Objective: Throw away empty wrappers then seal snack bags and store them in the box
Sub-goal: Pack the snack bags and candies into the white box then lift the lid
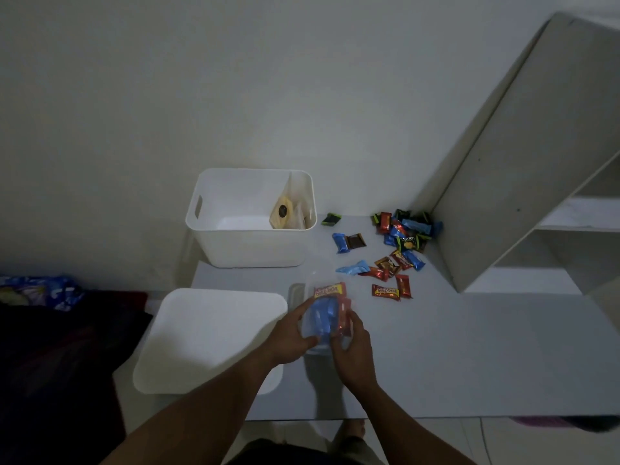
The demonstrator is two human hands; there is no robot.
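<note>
Left hand (pixel 290 337) and right hand (pixel 352 350) grip clear snack bag (pixel 327 313) from either side, above table (pixel 469 347). White box (pixel 248 250) behind holds yellowish bag (pixel 281 213). Loose snacks (pixel 399 239) lie right.

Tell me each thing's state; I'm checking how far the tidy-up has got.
white box: open, one filled bag leaning inside.
lid: off, lying flat beside the box.
clear snack bag: part filled; seal cannot be told.
left hand: grips that bag.
right hand: grips that bag.
loose snacks: scattered on the table.
</note>
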